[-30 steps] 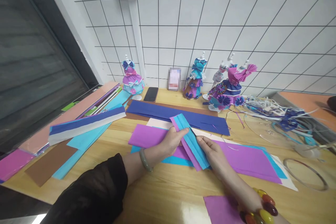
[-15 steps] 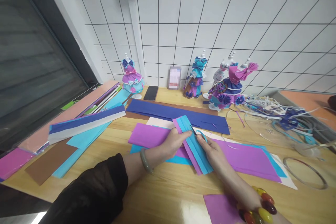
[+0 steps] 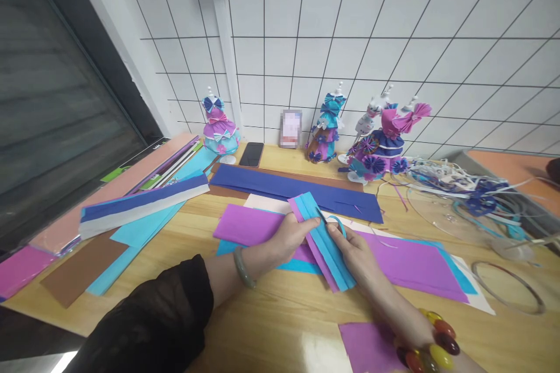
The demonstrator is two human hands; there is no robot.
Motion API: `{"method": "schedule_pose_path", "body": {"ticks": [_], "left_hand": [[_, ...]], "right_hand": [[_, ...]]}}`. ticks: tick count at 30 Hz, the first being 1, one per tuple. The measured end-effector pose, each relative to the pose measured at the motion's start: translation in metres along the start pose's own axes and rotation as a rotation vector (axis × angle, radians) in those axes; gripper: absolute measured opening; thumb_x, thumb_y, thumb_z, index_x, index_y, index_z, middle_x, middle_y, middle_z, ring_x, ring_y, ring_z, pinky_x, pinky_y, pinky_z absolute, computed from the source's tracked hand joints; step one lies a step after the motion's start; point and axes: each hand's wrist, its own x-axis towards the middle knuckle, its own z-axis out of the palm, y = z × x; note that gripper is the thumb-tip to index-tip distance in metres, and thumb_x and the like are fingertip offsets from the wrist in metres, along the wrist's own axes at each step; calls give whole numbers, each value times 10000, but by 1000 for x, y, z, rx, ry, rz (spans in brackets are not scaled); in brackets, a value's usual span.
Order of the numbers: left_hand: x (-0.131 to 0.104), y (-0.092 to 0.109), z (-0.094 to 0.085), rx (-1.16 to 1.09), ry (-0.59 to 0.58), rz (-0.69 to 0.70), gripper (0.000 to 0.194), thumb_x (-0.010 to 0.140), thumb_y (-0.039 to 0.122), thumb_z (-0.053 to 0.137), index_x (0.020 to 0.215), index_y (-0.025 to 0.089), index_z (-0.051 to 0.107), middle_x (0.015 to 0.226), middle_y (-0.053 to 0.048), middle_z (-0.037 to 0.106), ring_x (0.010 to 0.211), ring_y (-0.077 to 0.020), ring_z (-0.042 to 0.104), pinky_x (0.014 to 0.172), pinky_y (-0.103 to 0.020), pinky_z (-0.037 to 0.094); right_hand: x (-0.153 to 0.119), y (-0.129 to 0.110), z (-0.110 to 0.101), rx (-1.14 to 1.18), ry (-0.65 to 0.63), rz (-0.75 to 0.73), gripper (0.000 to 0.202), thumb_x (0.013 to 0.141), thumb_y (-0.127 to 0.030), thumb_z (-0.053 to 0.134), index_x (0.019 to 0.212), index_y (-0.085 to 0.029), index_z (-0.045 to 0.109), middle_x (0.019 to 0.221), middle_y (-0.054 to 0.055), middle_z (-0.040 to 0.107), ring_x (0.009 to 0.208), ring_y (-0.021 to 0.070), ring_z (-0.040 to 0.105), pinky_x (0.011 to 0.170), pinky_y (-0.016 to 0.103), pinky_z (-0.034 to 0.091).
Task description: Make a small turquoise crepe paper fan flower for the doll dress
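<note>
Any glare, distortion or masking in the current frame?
All in the head view: glare on the yellowish wooden tabletop near the bottom edge; black lines fan across the white wall, suggesting wide-angle distortion; the small upright rectangular screen is pixelated; the folded turquoise and purple paper reads clearly.

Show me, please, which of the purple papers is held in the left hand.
The narrow purple strip, layered with blue paper and pinched by the left hand. The other purple sheets lie on the table.
</note>
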Motion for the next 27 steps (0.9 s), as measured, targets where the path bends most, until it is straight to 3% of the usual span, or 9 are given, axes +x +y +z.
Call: {"method": "schedule_pose_path", "body": {"ticks": [13,19,27], "left_hand": [[6,1,-3,-17,25,8,238,662,325,648,795,137,592,827,-56,640,775,-180,581,754,-312,442],[2,0,1,-30,12,8,229,646,306,659,789,138,602,815,-52,640,761,-172,576,765,-302,432],[2,0,1,-54,39,30,193,632,290,666,730,143,587,745,-30,628,704,-159,563,719,-292,432]], "right_hand": [[1,3,-1,-26,-3,-41,401,725,-542,513,844,-169,597,676,-9,587,612,155,488,595,263,385],[1,3,-1,-43,-2,-30,397,705,-565,520,756,-175,577,611,-14,556,583,153,474,571,260,384],[2,4,-2,-22,-16,-12,414,716,-558,515,841,-170,587,678,2,593,635,172,500,611,277,394]]}}
